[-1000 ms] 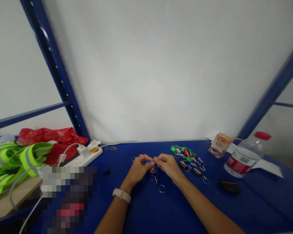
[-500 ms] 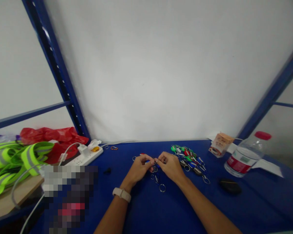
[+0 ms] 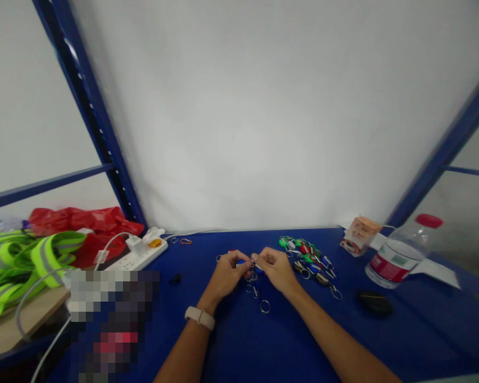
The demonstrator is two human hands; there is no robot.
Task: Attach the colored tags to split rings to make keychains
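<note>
Over the blue table, my left hand (image 3: 225, 274) and my right hand (image 3: 278, 272) meet fingertip to fingertip. Both are closed in a pinch on a small keychain, whose metal ring (image 3: 253, 275) shows just under the fingers; most of it is hidden. Bits of blue show between and beside the fingers. Below the hands, a metal clasp (image 3: 256, 291) and a larger split ring (image 3: 265, 306) lie on the table. A small ring (image 3: 219, 258) and something red peek out behind my left hand. To the right of my right hand is a pile of keychains (image 3: 309, 259) in green, red, blue and black.
Left are a power strip (image 3: 138, 258), yellow-green reflective straps (image 3: 50, 258), a red plastic bag (image 3: 83, 221), an orange carabiner (image 3: 186, 241) and a small black piece (image 3: 175, 279). Right are a water bottle (image 3: 397, 258), a small carton (image 3: 359, 235) and a black mouse-shaped object (image 3: 374, 303).
My fingertips have shifted slightly, and more blue shows between my hands. My left hand's fingers have curled a little. The things on the table lie as before.
</note>
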